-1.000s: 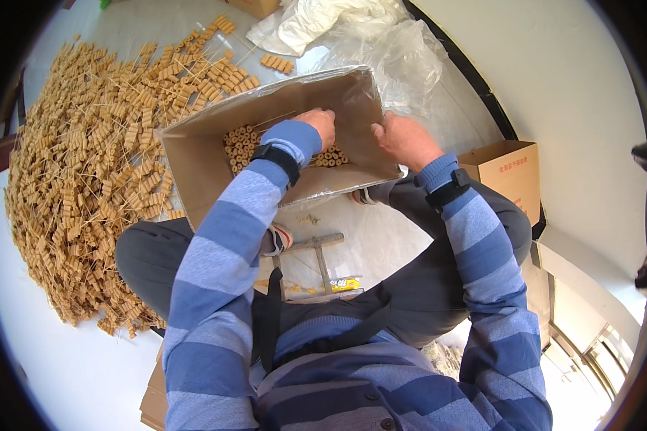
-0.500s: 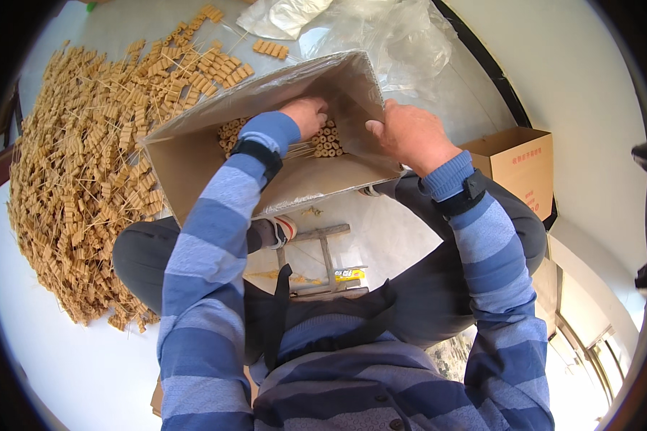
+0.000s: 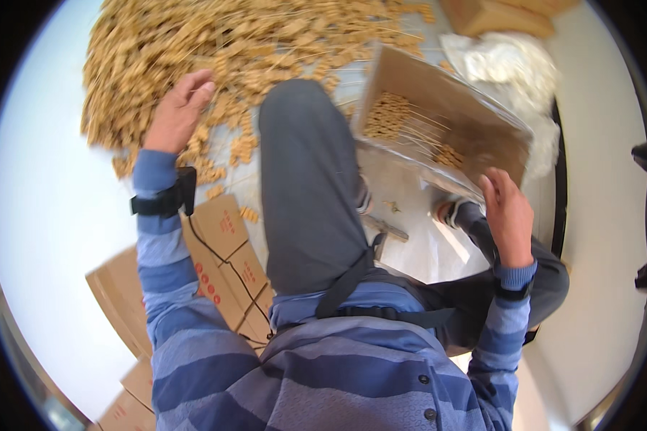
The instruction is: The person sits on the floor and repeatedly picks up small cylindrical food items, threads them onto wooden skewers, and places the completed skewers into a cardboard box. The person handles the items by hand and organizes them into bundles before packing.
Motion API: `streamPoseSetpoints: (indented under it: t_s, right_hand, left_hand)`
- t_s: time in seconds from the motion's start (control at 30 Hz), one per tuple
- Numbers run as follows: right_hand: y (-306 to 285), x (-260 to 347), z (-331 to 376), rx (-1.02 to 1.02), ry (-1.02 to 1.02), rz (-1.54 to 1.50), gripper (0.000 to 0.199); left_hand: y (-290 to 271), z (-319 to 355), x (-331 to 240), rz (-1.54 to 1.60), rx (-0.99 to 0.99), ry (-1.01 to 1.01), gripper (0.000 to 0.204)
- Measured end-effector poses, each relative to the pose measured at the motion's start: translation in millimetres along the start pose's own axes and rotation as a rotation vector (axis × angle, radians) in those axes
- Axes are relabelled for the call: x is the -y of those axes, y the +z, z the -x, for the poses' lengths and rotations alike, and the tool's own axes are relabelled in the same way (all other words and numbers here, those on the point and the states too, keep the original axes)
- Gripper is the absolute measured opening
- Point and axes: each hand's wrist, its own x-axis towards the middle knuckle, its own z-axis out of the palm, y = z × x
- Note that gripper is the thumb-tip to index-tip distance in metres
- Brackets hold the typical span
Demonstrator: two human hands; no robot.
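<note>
Left hand (image 3: 178, 111) spread open on heaped tan wooden pieces (image 3: 251, 50) | right hand (image 3: 509, 215) open beside tilted cardboard box (image 3: 449, 126) | white floor (image 3: 43, 208)

White floor (image 3: 50, 215); tan skewer heap (image 3: 266, 43); flattened cartons (image 3: 223, 266); open box (image 3: 446, 122); plastic wrap (image 3: 510, 65).

I'm in a blue/grey striped button shirt w/ grey trousers. Black band on each wrist, left one (image 3: 164, 200) w/ a thin cable. Black strap (image 3: 352, 276) across my chest.
</note>
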Motion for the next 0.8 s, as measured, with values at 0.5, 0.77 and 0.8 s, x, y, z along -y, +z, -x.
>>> streamPoseSetpoints:
  t_s: [0.5, 0.77, 0.8]
  right_hand:
    - [12, 154, -13, 0.458, -0.056, 0.080, 0.023]
    - [39, 172, -12, 0.667, -0.095, 0.152, 0.025]
    - [39, 173, -13, 0.675, -0.110, 0.161, 0.025]
  left_hand:
    - [150, 127, 371, 0.878, -0.207, -1.177, 0.032]
    - [269, 256, 377, 0.607, -0.215, -1.558, 0.043]
    - [277, 260, 380, 0.576, -0.209, -1.558, 0.042]
